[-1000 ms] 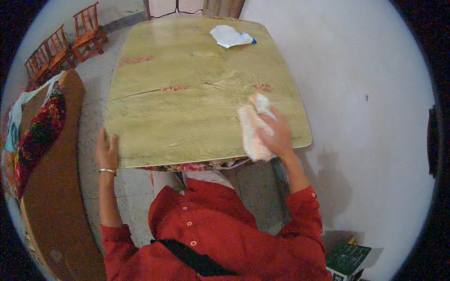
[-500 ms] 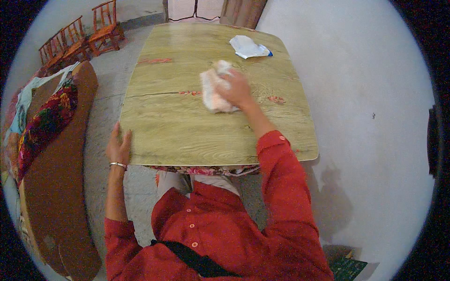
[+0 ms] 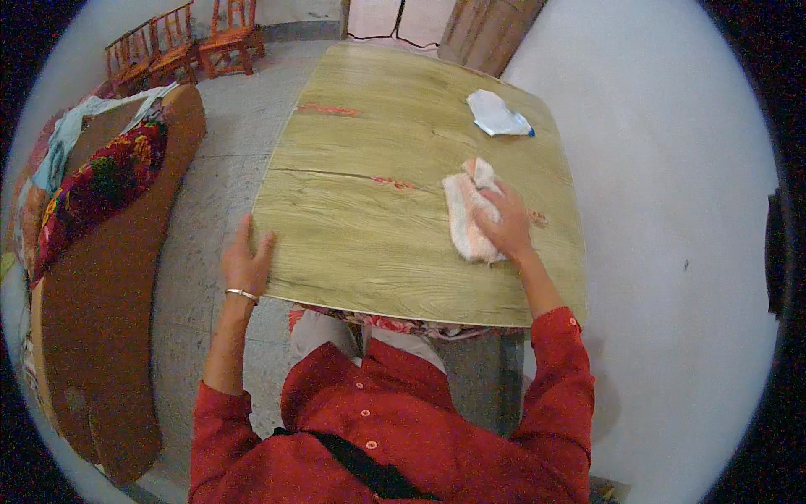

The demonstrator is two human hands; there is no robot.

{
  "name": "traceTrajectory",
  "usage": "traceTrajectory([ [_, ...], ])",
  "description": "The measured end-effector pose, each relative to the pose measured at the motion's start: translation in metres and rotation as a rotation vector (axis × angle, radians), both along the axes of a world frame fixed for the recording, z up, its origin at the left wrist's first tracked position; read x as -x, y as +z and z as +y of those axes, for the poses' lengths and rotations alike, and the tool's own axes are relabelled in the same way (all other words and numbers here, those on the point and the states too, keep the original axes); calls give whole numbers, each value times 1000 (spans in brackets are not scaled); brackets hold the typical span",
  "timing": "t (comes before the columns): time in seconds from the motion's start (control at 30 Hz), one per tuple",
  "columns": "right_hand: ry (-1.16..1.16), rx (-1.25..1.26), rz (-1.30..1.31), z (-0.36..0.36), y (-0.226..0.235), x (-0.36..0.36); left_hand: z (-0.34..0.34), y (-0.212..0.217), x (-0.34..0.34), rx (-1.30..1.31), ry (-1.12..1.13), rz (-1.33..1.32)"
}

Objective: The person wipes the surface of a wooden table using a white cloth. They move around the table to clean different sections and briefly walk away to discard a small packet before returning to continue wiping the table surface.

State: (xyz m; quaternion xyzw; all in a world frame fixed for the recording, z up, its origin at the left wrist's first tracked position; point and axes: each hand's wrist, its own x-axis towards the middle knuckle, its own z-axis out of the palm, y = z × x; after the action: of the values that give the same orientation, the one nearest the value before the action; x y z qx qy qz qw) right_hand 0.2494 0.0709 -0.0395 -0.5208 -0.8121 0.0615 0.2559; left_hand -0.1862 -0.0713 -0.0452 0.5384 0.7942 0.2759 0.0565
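My right hand (image 3: 503,222) presses on a white and pale-orange cloth (image 3: 461,213), its fingers bent over the cloth's right side. The cloth lies bunched on the right part of a wood-grain tabletop (image 3: 353,227), with a folded lump at its far end. At the table's near left corner, my left hand (image 3: 247,259) rests against the edge, thumb and fingers stretched apart; a bracelet (image 3: 243,296) circles that wrist. Farther back on the tabletop lies a white soft packet (image 3: 498,113) with a blue end.
A brown-padded bench (image 3: 105,319) with a colourful floral cloth (image 3: 105,185) stands left of the table. Wooden chairs (image 3: 231,38) line the far left wall. Close along the table's right side runs a white wall (image 3: 663,193). Patterned fabric (image 3: 382,322) shows beneath the near edge.
My right hand has drawn the cloth toward me and to the right across the tabletop. My left hand stays at the table's left edge. The whole view has shifted.
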Motion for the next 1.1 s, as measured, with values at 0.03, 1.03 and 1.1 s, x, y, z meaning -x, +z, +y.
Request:
traceTrajectory([
  [0.03,-35,-13,-6,14,-2,6,1,1,-2,34,17,-17],
  [1.03,257,-13,2,199,-29,220,10,-18,-11,9,14,-203],
  [1.1,333,7,6,199,-31,248,11,-20,-12,20,20,-228],
])
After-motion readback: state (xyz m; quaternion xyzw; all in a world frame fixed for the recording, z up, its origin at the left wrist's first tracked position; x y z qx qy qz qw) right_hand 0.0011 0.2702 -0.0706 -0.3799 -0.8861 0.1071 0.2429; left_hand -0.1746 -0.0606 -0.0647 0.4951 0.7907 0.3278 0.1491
